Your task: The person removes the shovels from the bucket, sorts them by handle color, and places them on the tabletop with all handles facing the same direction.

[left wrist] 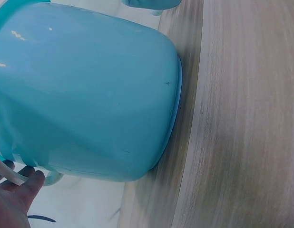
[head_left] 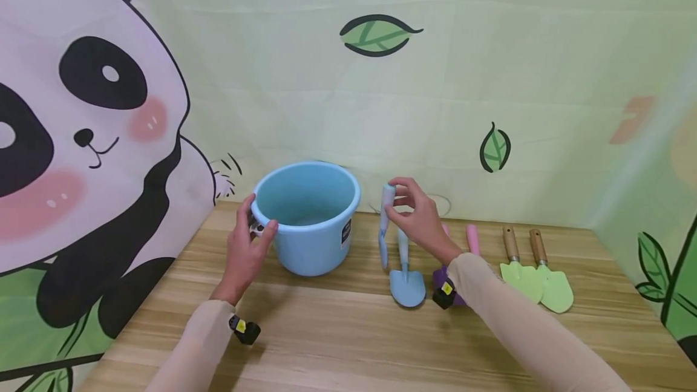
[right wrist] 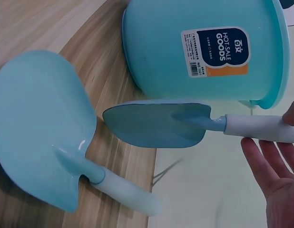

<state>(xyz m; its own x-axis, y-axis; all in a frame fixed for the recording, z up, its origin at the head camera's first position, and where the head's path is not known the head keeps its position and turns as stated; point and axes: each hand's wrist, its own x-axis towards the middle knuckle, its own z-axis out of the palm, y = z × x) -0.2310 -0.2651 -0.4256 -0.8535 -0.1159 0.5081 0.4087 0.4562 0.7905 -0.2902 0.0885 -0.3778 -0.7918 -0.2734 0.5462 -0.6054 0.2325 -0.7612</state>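
Observation:
A light blue bucket stands upright on the wooden table. My left hand holds its near left rim, thumb at the front; in the left wrist view, fingers show beside a pale bar at the bucket's side. To the right of the bucket, my right hand pinches the pale handle of a small blue garden trowel, whose blade hangs down. The right wrist view shows this trowel raised off the table. A second blue trowel lies flat just beneath and to its right.
Purple trowels with pink handles lie partly hidden behind my right wrist. Farther right are two green trowels with wooden handles. A label is stuck on the bucket. A cloth backdrop with a panda print rises behind the table.

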